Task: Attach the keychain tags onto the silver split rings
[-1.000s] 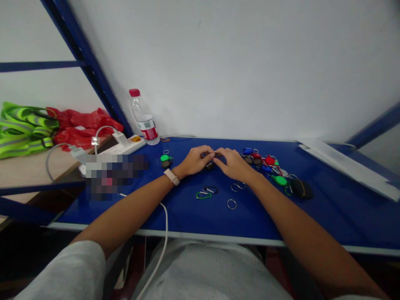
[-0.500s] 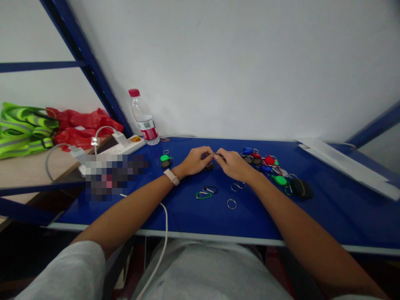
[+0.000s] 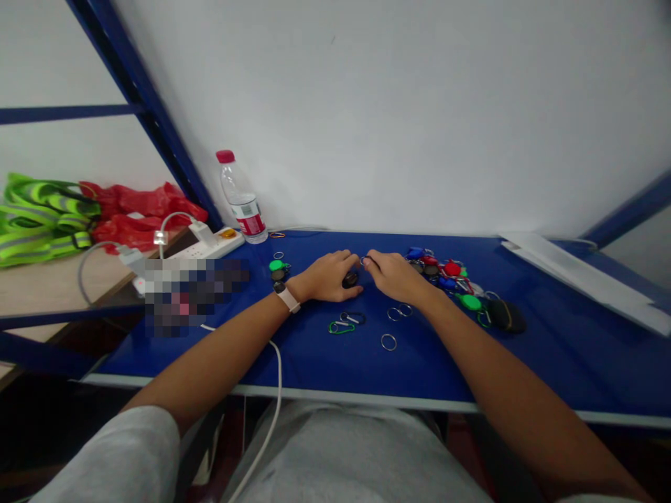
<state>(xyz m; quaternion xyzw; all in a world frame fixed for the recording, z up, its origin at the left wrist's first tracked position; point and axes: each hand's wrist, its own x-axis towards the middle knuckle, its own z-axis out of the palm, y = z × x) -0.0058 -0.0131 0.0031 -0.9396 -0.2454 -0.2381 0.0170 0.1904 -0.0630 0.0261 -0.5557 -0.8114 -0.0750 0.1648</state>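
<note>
Both hands rest close together on the blue table top (image 3: 550, 363). My left hand (image 3: 328, 277) lies curled with its fingers around a small black key tag (image 3: 349, 279). My right hand (image 3: 392, 274) pinches a small metal ring (image 3: 363, 261) at its fingertips, just above that tag. A pile of coloured key tags (image 3: 443, 272) lies to the right of my right hand. Loose metal rings (image 3: 397, 314) and two small carabiners (image 3: 346, 323) lie in front of the hands.
A water bottle (image 3: 241, 199) stands at the back left by a white power strip (image 3: 210, 244). A green tag (image 3: 277, 266) lies left of my left hand. A large black tag (image 3: 506, 316) sits at right. White strips (image 3: 581, 279) lie far right. A white cable (image 3: 272, 405) hangs over the front edge.
My left hand has dropped onto the table and now covers the black tag. My right hand has shifted slightly, still pinching at the same spot.
</note>
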